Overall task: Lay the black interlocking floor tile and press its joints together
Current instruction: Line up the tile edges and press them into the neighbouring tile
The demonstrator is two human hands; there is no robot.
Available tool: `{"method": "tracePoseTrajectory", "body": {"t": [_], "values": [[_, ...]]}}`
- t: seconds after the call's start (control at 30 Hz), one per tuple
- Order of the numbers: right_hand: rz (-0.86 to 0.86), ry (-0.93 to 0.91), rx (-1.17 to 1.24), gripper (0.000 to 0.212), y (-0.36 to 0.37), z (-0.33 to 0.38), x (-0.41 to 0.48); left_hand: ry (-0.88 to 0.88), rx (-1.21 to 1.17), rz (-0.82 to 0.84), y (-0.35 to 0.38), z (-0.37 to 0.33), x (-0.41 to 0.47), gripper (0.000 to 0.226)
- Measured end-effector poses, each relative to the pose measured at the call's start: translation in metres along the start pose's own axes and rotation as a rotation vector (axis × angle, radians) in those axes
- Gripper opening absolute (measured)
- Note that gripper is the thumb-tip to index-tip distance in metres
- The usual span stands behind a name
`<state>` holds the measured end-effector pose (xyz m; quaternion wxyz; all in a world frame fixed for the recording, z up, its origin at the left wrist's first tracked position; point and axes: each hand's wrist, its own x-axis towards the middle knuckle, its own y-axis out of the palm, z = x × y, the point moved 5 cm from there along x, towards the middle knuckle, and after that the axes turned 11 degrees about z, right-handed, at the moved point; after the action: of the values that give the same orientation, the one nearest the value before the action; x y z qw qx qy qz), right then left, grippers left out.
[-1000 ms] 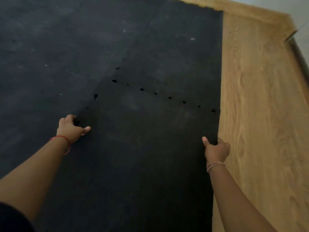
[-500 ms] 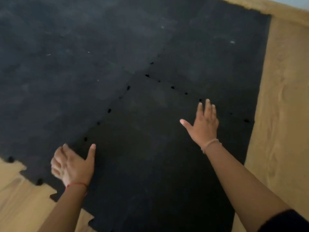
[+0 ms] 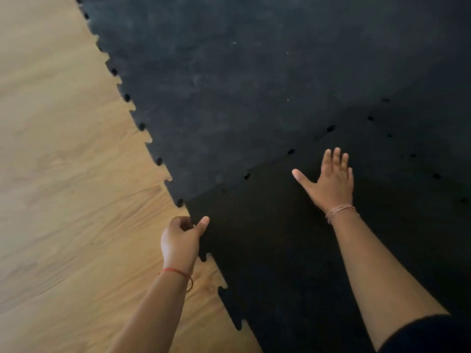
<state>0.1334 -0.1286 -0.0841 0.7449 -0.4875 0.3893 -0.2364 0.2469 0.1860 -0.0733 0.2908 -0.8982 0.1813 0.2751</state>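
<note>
A darker black interlocking tile (image 3: 285, 263) lies in the lower middle, meeting the greyer laid tiles (image 3: 229, 98) along a diagonal joint dotted with small dark gaps (image 3: 290, 151). My left hand (image 3: 182, 240) pinches the tile's jagged left edge near its far corner, thumb on top and fingers curled under. My right hand (image 3: 331, 184) lies flat on the tile, fingers spread, just below the joint.
Bare wooden floor (image 3: 63, 174) fills the left half, bordered by the tiles' puzzle-tooth edge (image 3: 142, 127). A second joint with gaps (image 3: 413, 155) runs off to the right. Black matting covers the whole top and right.
The view has swung left, bringing the wooden floor in on the left. My left hand went from flat on the tile to gripping its left edge. My right hand stays flat near the joint.
</note>
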Motion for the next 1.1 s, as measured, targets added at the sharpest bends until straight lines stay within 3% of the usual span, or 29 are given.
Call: {"method": "tracePoseTrajectory", "body": {"t": [0.17,0.3,0.4,0.53,0.67,0.83,0.97,1.1], "values": [[0.008,0.001,-0.062,0.101,0.006,0.008,-0.009,0.011,0.203,0.033,0.0,0.005,0.0,0.041],[0.056,0.01,0.032,0.1,0.002,0.016,-0.013,0.0,0.094,0.003,-0.005,0.005,0.003,0.05],[0.067,-0.075,0.062,0.099,0.005,0.045,-0.025,-0.029,0.048,-0.051,-0.004,-0.002,0.006,0.043],[-0.004,-0.219,0.062,0.096,0.007,0.079,-0.034,0.105,0.149,-0.085,0.0,-0.01,0.007,0.029],[0.132,-0.164,-0.007,0.093,0.017,0.063,-0.033,0.133,0.243,-0.003,0.001,-0.012,0.003,0.03],[0.132,-0.125,0.091,0.094,0.01,0.061,-0.013,0.481,0.245,-0.247,-0.01,-0.049,-0.021,0.022],[0.155,-0.103,-0.042,0.096,0.012,0.052,-0.011,0.258,0.384,-0.012,0.01,-0.053,0.006,0.034],[0.207,-0.12,-0.071,0.109,0.002,0.055,0.001,0.19,0.324,0.014,0.007,-0.039,0.011,0.033]]}}
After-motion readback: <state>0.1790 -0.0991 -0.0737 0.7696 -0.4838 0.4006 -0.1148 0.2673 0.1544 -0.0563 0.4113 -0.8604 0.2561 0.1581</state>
